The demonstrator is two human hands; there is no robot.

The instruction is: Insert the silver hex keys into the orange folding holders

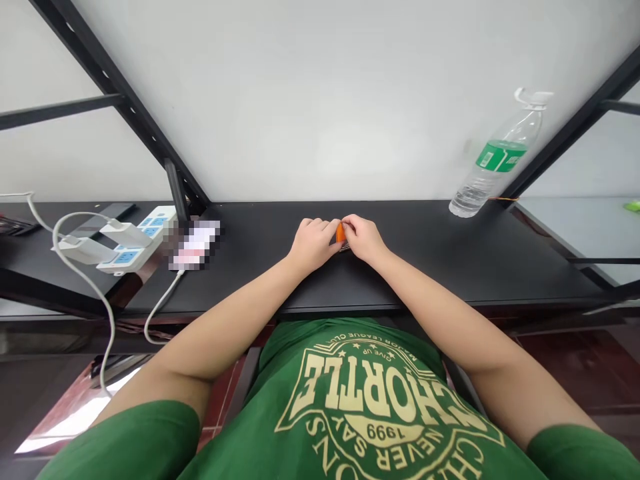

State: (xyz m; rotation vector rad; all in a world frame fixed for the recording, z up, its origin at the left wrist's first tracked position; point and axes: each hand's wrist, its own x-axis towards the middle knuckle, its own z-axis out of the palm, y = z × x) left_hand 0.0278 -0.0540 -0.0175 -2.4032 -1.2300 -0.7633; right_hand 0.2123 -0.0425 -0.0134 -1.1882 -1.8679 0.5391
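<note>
Between my two hands, above the middle of the black desk [260, 280], is a small orange object [341, 233]; its kind is too small and too covered to tell. My left hand [316, 241] is closed on its left side, thumb and fingers pinched toward it. From the other side, the bent fingers of my right hand [363, 237] pinch at its edge. Just below the orange piece a small bit of something shiny and dark [345, 247] shows, mostly hidden by the fingers.
A clear water bottle [503, 157] with a green label stands at the right, by the black metal frame [565, 133]. On the left are a white power strip [143, 237] with chargers, a blurred-out phone [195, 245] and white cables [107, 313]. A white wall [325, 100] rises behind.
</note>
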